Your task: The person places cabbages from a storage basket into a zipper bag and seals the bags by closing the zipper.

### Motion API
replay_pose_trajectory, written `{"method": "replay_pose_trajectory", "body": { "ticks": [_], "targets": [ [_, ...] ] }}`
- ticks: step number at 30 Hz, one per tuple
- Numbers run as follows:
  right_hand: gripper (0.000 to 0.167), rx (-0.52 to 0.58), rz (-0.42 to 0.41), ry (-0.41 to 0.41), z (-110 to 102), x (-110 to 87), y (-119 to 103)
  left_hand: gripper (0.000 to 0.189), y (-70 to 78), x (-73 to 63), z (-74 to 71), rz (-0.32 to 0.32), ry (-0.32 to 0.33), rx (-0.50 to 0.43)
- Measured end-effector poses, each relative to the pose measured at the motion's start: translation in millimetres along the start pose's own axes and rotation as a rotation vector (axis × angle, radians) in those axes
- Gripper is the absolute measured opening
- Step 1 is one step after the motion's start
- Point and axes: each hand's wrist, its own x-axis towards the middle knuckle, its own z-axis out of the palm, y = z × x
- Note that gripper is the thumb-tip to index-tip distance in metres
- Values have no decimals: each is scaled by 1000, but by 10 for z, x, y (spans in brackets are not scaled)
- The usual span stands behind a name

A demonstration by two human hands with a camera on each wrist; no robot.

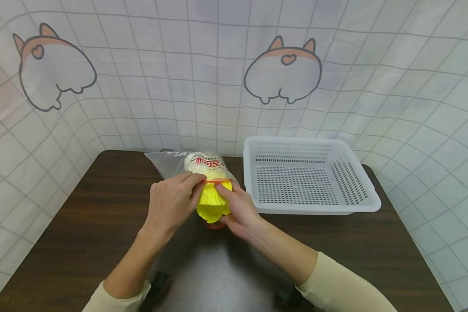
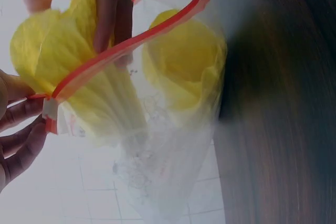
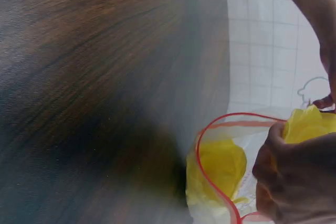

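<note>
A clear plastic bag (image 1: 218, 161) with red lettering and a red-edged mouth lies towards the back of the table. My left hand (image 1: 171, 201) pinches its red edge between thumb and fingertips; the left wrist view shows the pinched corner. A crumpled, thin yellow sheet (image 1: 212, 206) bunches at the mouth. My right hand (image 1: 242, 212) holds this yellow bunch, thumb on top and fingers beneath. Lower in the bag's opening shows a second yellow part (image 2: 184, 61), rounded and hollow. The red rim (image 2: 131, 40) stands in an open loop between the two yellow parts.
A white perforated plastic basket (image 1: 308, 210) stands right of the bag, close to my right hand. Beneath everything is a dark wood-grain table (image 1: 101, 234). A white grid-patterned curtain (image 1: 203, 99) rises behind and at both sides.
</note>
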Motion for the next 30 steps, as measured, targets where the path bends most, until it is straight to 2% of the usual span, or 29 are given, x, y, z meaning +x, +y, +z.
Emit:
{"method": "replay_pose_trajectory", "body": {
  "ticks": [4,9,16,20,26,30],
  "targets": [
    [54,12,-52,1,42,92,24,8,23,14,4,25,11,10],
    [47,89,-111,-40,59,198,52,8,33,15,16,44,8,13],
    [43,62,-82,-54,100,274,122,7,56,24,33,57,36,24],
    [42,69,-121,-44,165,354,140,7,81,30,42,45,40,-1],
    [17,61,-162,-23,298,467,198,9,108,27,49,19,51,-21],
    [30,53,-190,-26,358,525,254,10,106,47,39,10,59,-21]
  ]
}}
